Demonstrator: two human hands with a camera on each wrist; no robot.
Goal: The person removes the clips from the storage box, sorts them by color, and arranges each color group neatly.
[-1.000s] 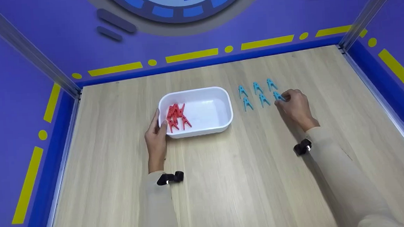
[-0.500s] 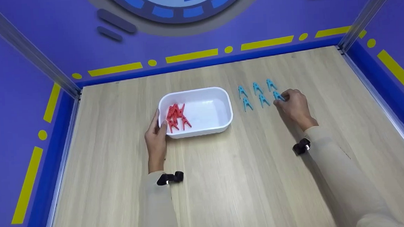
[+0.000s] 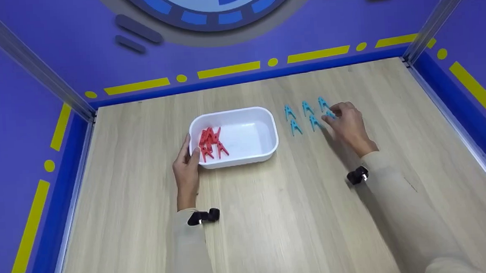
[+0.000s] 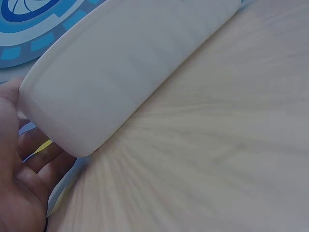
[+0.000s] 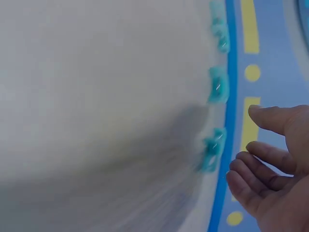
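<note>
My left hand (image 3: 186, 173) holds a white plastic tub (image 3: 251, 141) by its left end, thumb at the rim and fingers against the outer wall. In the left wrist view the fingers (image 4: 48, 157) curl beside the tub's lower corner. Several red clothespins (image 3: 210, 141) lie heaped in the tub's left half. To the right of it, blue clothespins (image 3: 314, 123) are laid out in two rows. My right hand (image 3: 349, 126) hovers by the nearer row's right-end clothespin (image 3: 330, 114), partly covering it. The right wrist view shows its thumb (image 5: 275, 118) and fingers apart, with nothing between them.
The wooden tabletop (image 3: 252, 220) is bounded by a purple-blue back wall (image 3: 229, 48) and side walls with yellow markings. Metal posts (image 3: 434, 19) stand at the back corners.
My right hand has let go of the blue clothespin at the near right, its fingers now spread just above. The left hand stays on the tub. The head view has tilted slightly.
</note>
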